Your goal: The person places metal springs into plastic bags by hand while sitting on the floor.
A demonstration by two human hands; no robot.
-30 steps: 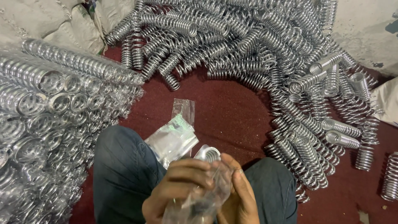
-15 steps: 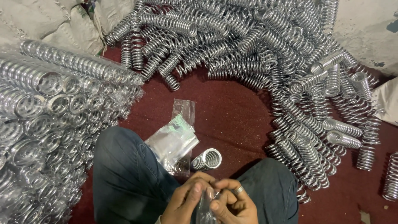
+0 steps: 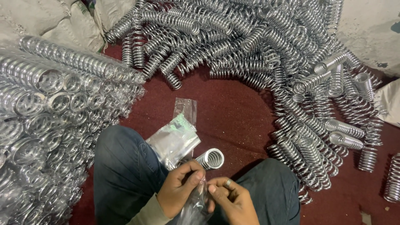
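The clear crinkled plastic bag (image 3: 195, 205) was pinched by the fingers of both the left hand (image 3: 180, 192) and the right hand (image 3: 230, 201), lower than a second earlier. The shiny coiled steel spring (image 3: 210, 159), held before, lay uncovered just above them.

Lower part of the clear plastic bag (image 3: 196, 206) cut off by the bottom edge, contents not discernible through the crinkled film. Left hand (image 3: 180, 193) and right hand (image 3: 231, 201) cropped at wrist and palm, fingertips partly hidden behind the bag. Wrapped spring stack (image 3: 50, 125) running off the left edge; loose spring pile (image 3: 266, 46) cropped at the top.
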